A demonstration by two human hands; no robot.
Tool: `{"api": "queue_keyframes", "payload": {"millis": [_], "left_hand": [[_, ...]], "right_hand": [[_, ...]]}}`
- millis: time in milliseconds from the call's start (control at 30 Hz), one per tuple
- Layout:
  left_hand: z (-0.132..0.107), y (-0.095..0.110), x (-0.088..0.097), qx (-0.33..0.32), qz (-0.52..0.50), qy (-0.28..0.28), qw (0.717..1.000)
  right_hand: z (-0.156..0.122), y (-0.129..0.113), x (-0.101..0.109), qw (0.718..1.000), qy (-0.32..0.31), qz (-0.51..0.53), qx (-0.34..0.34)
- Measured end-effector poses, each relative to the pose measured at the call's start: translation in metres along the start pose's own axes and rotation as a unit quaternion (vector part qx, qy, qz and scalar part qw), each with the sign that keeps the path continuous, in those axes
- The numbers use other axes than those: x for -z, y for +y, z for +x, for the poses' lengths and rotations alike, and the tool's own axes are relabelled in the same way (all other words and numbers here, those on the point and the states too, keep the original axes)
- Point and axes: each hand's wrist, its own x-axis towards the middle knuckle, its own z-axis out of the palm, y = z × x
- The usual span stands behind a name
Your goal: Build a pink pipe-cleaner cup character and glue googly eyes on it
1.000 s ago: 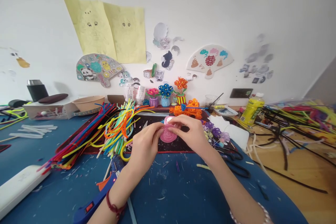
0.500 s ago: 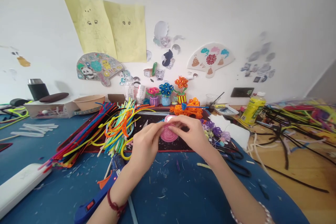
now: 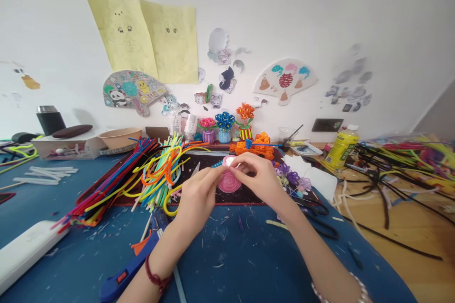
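A flat pink spiral coil [image 3: 229, 182], which looks wound from fuzzy pipe cleaner, faces me at the middle of the mat. My left hand [image 3: 199, 195] pinches at its upper edge from the left. From the right, my right hand [image 3: 256, 177] meets it there, thumb and index finger pressed together. The fingertips nearly touch and hide exactly what part they grip. Just behind the fingers shows a pink round thing with a white middle [image 3: 230, 160]. A blue glue gun [image 3: 137, 259] lies beside my left forearm, partly hidden by it.
Bundled coloured pipe cleaners [image 3: 161, 168] lie left of my hands. Purple flowers [image 3: 293, 176] and black pipe cleaners [image 3: 323, 220] are on the right. Small potted pipe-cleaner flowers [image 3: 224, 128] stand along the wall. A yellow bottle [image 3: 341, 147] stands at right; a white case [image 3: 30, 255] lies at left.
My fingers have shifted slightly at the coil's upper edge, and more of the pink round thing behind them shows. Both hands stay in nearly the same place.
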Motion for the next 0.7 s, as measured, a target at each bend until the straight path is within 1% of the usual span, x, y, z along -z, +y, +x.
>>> {"api": "queue_keyframes", "payload": {"millis": [100, 200, 300, 467, 700], "left_hand": [[0.0006, 0.0005, 0.0003, 0.002, -0.003, -0.002, 1.000], [0.0008, 0.0001, -0.0005, 0.005, -0.005, -0.011, 1.000], [0.0005, -0.0003, -0.0010, 0.005, -0.009, -0.026, 1.000], [0.0006, 0.0003, -0.0011, 0.001, -0.002, -0.048, 0.999], [0.0024, 0.0010, -0.0013, 0.005, -0.003, -0.055, 0.998]], "right_hand": [[0.0001, -0.0020, 0.0037, 0.999, -0.006, -0.028, 0.026], [0.0004, -0.0050, 0.0077, 0.997, -0.033, -0.053, 0.044], [0.0007, -0.0076, 0.0098, 0.995, -0.059, -0.071, 0.041], [0.0007, -0.0084, 0.0101, 0.993, -0.081, -0.080, 0.031], [-0.0008, -0.0091, 0.0106, 0.990, -0.099, -0.097, 0.024]]}}
